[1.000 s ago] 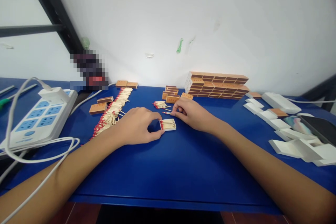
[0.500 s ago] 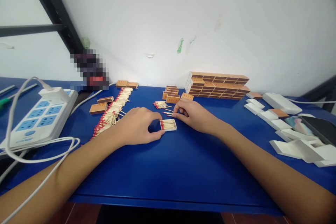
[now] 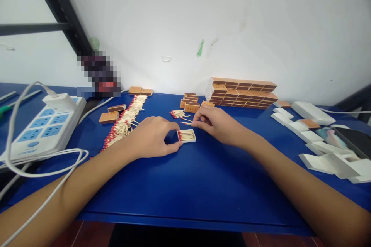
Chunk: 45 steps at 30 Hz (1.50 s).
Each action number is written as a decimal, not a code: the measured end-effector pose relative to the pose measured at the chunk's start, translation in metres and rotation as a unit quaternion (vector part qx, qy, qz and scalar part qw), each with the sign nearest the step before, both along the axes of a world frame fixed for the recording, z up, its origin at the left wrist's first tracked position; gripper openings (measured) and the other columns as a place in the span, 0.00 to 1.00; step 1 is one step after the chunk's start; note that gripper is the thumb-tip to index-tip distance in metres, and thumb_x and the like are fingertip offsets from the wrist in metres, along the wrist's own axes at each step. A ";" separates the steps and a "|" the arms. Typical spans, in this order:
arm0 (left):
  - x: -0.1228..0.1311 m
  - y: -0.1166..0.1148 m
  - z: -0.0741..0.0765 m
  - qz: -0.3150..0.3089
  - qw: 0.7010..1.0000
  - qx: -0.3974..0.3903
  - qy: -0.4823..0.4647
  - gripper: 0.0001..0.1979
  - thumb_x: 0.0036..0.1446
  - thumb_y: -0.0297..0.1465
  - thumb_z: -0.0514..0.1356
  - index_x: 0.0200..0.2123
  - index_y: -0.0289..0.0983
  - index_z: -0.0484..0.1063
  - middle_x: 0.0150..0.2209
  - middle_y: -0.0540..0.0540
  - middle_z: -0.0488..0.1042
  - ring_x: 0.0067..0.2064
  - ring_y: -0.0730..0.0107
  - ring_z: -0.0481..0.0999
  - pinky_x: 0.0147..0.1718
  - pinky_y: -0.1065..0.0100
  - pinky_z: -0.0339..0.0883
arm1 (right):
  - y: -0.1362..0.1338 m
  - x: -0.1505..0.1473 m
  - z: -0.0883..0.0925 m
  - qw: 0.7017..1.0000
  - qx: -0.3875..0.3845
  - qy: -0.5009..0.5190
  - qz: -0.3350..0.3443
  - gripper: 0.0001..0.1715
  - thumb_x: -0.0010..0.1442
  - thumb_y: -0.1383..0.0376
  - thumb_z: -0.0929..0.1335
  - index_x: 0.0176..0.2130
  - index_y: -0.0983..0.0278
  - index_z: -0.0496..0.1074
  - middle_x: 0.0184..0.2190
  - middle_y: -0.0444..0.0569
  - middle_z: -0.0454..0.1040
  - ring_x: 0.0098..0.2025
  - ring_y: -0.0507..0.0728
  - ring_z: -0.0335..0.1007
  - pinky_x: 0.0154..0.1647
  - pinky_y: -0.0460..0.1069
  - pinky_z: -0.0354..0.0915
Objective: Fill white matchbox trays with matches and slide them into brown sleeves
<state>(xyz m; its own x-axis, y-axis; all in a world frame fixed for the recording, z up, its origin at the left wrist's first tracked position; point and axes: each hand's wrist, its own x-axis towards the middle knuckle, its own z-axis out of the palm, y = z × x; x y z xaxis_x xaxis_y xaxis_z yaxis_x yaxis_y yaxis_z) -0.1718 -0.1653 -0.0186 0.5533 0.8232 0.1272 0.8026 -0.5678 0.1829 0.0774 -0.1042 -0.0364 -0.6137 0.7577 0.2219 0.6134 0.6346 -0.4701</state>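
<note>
Little has moved since the earlier frame: right hand (image 3: 216, 124) pinches a match (image 3: 186, 123) at frame centre; left hand (image 3: 153, 137) clamps the tray (image 3: 189, 141), just below, by its left end. Match judged light, stiff, snappable: grip bare wood. Tray likely crushable: hold lightly

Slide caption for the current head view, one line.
Left hand holds a white tray of red-tipped matches on a blue table; right hand pinches another match beyond it.
</note>
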 end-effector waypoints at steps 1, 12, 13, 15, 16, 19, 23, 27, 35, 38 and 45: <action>0.000 0.000 0.000 0.001 1.000 0.000 0.000 0.15 0.62 0.43 0.63 0.45 0.41 0.82 0.25 0.49 0.76 0.27 0.65 0.74 0.28 0.65 0.56 | -0.003 -0.001 0.002 1.000 -0.003 -0.003 0.003 0.10 0.70 0.59 0.69 0.37 0.61 0.74 0.33 0.46 0.71 0.33 0.54 0.63 0.35 0.50 0.58; -0.001 0.000 -0.001 0.001 1.000 -0.011 -0.009 0.13 0.62 0.42 0.62 0.42 0.41 0.82 0.25 0.50 0.74 0.27 0.66 0.71 0.29 0.65 0.54 | -0.016 -0.011 0.001 0.999 -0.012 -0.003 0.042 0.11 0.70 0.59 0.70 0.36 0.62 0.73 0.32 0.45 0.69 0.34 0.54 0.63 0.34 0.50 0.58; -0.001 -0.001 0.000 0.000 1.000 -0.011 -0.009 0.13 0.62 0.42 0.62 0.42 0.41 0.82 0.25 0.50 0.73 0.27 0.66 0.71 0.29 0.65 0.54 | -0.015 -0.011 0.001 0.999 -0.007 0.004 0.035 0.11 0.70 0.59 0.70 0.36 0.62 0.73 0.32 0.45 0.69 0.33 0.54 0.63 0.34 0.50 0.58; 0.000 -0.001 0.000 0.001 1.000 -0.016 -0.007 0.13 0.61 0.41 0.62 0.43 0.42 0.82 0.24 0.51 0.73 0.26 0.66 0.71 0.29 0.65 0.54 | -0.009 -0.010 -0.002 1.000 0.008 0.020 0.005 0.10 0.70 0.60 0.69 0.37 0.62 0.74 0.31 0.45 0.69 0.33 0.54 0.63 0.34 0.50 0.57; 0.000 -0.001 0.001 0.002 1.000 -0.019 -0.006 0.13 0.61 0.41 0.62 0.43 0.42 0.82 0.24 0.51 0.73 0.26 0.66 0.71 0.29 0.65 0.54 | -0.005 -0.010 -0.004 0.999 0.017 0.028 -0.015 0.08 0.70 0.61 0.69 0.38 0.62 0.74 0.30 0.44 0.69 0.32 0.54 0.63 0.34 0.50 0.57; 0.001 -0.001 0.001 0.003 1.000 -0.022 -0.007 0.13 0.62 0.41 0.62 0.43 0.42 0.82 0.25 0.51 0.74 0.27 0.66 0.71 0.29 0.65 0.55 | 0.007 -0.010 -0.013 0.998 0.036 0.038 -0.036 0.07 0.68 0.62 0.71 0.38 0.62 0.75 0.31 0.45 0.70 0.33 0.54 0.63 0.34 0.50 0.57; 0.002 -0.001 0.001 0.001 1.000 -0.018 -0.009 0.12 0.61 0.41 0.62 0.42 0.43 0.82 0.25 0.51 0.74 0.27 0.66 0.72 0.29 0.66 0.54 | 0.014 -0.013 -0.022 0.999 0.039 0.025 -0.012 0.10 0.68 0.62 0.71 0.35 0.63 0.74 0.32 0.46 0.71 0.34 0.54 0.64 0.34 0.50 0.57; 0.001 -0.001 0.001 0.000 1.000 -0.019 -0.008 0.12 0.61 0.41 0.62 0.42 0.43 0.82 0.25 0.51 0.74 0.27 0.66 0.71 0.29 0.66 0.53 | 0.011 -0.018 -0.024 0.998 0.046 0.024 -0.037 0.08 0.68 0.63 0.71 0.35 0.63 0.73 0.34 0.47 0.72 0.34 0.55 0.64 0.34 0.50 0.58; 0.001 -0.001 0.001 0.004 1.000 -0.021 -0.011 0.11 0.60 0.40 0.63 0.41 0.43 0.82 0.24 0.52 0.73 0.26 0.67 0.70 0.29 0.65 0.54 | 0.009 -0.016 -0.020 0.997 0.028 -0.017 -0.075 0.08 0.70 0.64 0.69 0.36 0.63 0.72 0.36 0.48 0.73 0.35 0.56 0.66 0.36 0.50 0.58; 0.001 0.000 0.001 0.013 1.000 -0.016 -0.010 0.11 0.60 0.41 0.63 0.41 0.43 0.82 0.24 0.52 0.72 0.26 0.67 0.70 0.29 0.65 0.53 | 0.006 -0.009 -0.013 0.998 0.016 -0.005 -0.055 0.09 0.71 0.63 0.69 0.37 0.63 0.72 0.35 0.48 0.73 0.35 0.56 0.66 0.36 0.50 0.58; 0.000 0.001 0.001 0.018 0.999 -0.024 -0.010 0.13 0.61 0.41 0.63 0.43 0.43 0.82 0.24 0.52 0.72 0.26 0.68 0.69 0.29 0.65 0.54 | -0.015 -0.005 0.004 1.000 -0.024 -0.001 0.014 0.09 0.72 0.61 0.67 0.39 0.62 0.73 0.36 0.46 0.72 0.35 0.54 0.66 0.36 0.49 0.58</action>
<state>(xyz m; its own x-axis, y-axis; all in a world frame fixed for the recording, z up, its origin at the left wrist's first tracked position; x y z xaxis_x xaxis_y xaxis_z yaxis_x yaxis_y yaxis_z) -0.1716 -0.1646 -0.0172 0.5202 0.8484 0.0979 0.8188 -0.5280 0.2254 0.0719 -0.1194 -0.0325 -0.6346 0.7505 0.1842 0.5976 0.6278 -0.4988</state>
